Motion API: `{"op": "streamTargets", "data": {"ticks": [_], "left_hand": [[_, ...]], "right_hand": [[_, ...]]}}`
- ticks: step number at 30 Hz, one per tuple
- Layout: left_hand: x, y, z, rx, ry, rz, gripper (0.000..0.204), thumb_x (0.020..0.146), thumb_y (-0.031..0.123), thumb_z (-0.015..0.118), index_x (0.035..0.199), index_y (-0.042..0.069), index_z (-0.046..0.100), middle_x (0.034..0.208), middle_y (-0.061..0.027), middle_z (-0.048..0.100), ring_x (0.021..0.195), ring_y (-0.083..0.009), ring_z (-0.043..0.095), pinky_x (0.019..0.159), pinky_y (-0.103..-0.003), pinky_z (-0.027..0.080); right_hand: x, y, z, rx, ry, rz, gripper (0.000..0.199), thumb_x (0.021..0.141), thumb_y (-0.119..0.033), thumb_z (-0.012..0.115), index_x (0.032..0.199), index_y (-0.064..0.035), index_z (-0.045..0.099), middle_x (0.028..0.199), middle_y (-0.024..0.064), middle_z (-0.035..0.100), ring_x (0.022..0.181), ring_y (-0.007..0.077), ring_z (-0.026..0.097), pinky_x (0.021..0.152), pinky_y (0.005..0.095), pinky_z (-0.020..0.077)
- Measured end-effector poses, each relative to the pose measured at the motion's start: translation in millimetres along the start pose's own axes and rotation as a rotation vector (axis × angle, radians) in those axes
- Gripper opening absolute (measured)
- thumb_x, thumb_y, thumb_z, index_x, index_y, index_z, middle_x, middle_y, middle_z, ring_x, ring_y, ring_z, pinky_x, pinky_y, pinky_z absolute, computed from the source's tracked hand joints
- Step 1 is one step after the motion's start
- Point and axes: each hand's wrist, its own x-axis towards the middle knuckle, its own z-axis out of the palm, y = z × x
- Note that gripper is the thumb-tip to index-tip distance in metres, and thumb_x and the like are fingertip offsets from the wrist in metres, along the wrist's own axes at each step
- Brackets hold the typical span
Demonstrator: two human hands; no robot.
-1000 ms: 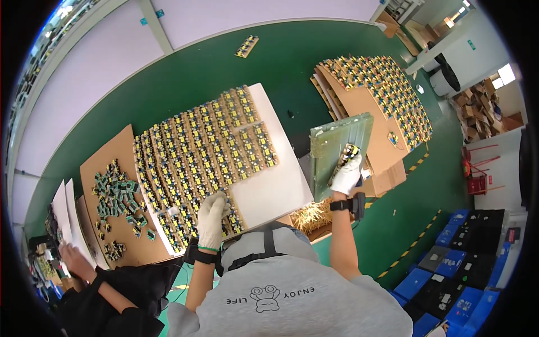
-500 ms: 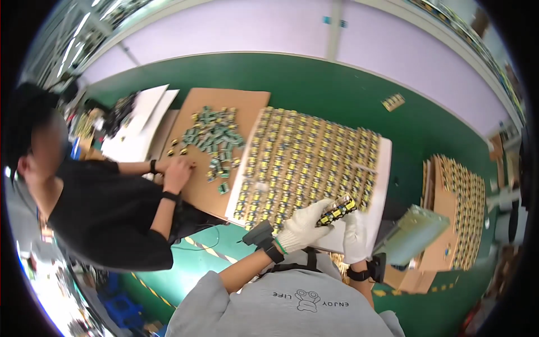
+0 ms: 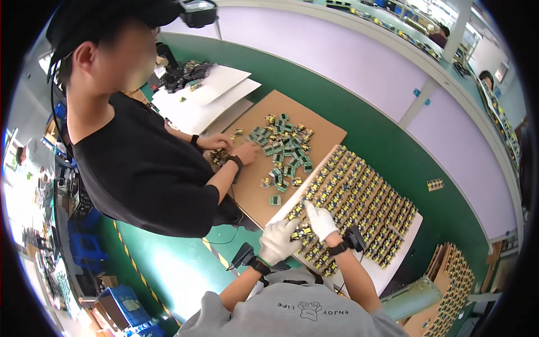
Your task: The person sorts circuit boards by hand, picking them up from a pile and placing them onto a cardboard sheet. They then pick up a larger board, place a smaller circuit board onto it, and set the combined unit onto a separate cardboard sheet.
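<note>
My left hand [image 3: 278, 241] and my right hand [image 3: 321, 220], both in white gloves, meet over the near-left corner of a white sheet [image 3: 390, 274]. The sheet is covered with rows of small yellow-and-black circuit boards [image 3: 359, 196]. My left hand is closed around a short strip of these boards [image 3: 304, 231]. My right hand rests on the rows beside it with its index finger stretched out; whether it grips anything is hidden. A black watch [image 3: 353, 238] is on my right wrist.
A co-worker in a black shirt [image 3: 140, 168] stands at the left, with both hands [image 3: 247, 151] on a cardboard sheet [image 3: 314, 132] beside a pile of green boards [image 3: 283, 149]. White sheets [image 3: 208, 95] lie beyond. More filled cardboard [image 3: 455, 269] is stacked at the right, and blue crates [image 3: 120, 306] stand on the floor.
The view has swung left, from the right-hand stack to the co-worker. My hands have brought the strip of boards down onto the near corner of the rows.
</note>
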Motion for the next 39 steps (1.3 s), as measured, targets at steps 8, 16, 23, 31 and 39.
{"op": "streamTargets", "data": {"ticks": [8,16,23,31,39], "left_hand": [[20,-63,0,-0.344,0.157,-0.339,0.053,0.070,0.028,0.066,0.117,0.009,0.052,0.103,-0.0181,0.061,0.095,-0.0336,0.060,0.085,-0.042,0.046],[53,-92,30,0.013,0.109,-0.201,0.047,0.068,0.030,0.071,0.106,0.010,0.053,0.087,-0.0129,0.054,0.085,-0.0323,0.055,0.070,-0.043,0.043],[76,-72,31,-0.441,0.054,-0.327,0.034,0.070,0.022,0.072,0.092,0.003,0.055,0.083,-0.0165,0.063,0.075,-0.0299,0.063,0.068,-0.039,0.049],[93,-70,57,0.446,0.067,-0.559,0.066,0.081,0.013,0.058,0.138,0.009,0.026,0.080,-0.0131,0.062,0.070,-0.0305,0.062,0.061,-0.040,0.048],[86,-82,48,-0.373,0.287,-0.125,0.071,0.073,0.005,0.063,0.134,0.003,0.028,0.103,-0.0152,0.057,0.086,-0.0316,0.058,0.078,-0.039,0.046]], "right_hand": [[105,-6,56,0.020,0.266,-0.113,0.058,0.090,-0.049,0.043,0.083,0.0055,0.061,0.073,0.0207,0.062,0.070,0.0346,0.059,0.068,0.0416,0.0465],[68,-61,77,-0.763,-0.015,-0.247,0.026,0.094,-0.026,0.039,0.106,-0.0149,0.058,0.092,0.0194,0.064,0.081,0.0360,0.062,0.068,0.0467,0.0500],[131,-4,62,-0.146,0.083,0.038,0.060,0.090,-0.050,0.038,0.070,0.0001,0.065,0.077,0.0225,0.064,0.077,0.0366,0.063,0.074,0.0435,0.0471],[87,-47,75,-0.413,0.104,-0.144,0.057,0.088,-0.052,0.038,0.080,-0.0032,0.066,0.082,0.0226,0.064,0.078,0.0379,0.063,0.072,0.0461,0.0484],[115,-2,81,-0.304,0.200,-0.436,0.029,0.091,-0.030,0.040,0.101,-0.0074,0.055,0.070,0.0192,0.059,0.069,0.0378,0.059,0.061,0.0457,0.0452]]}}
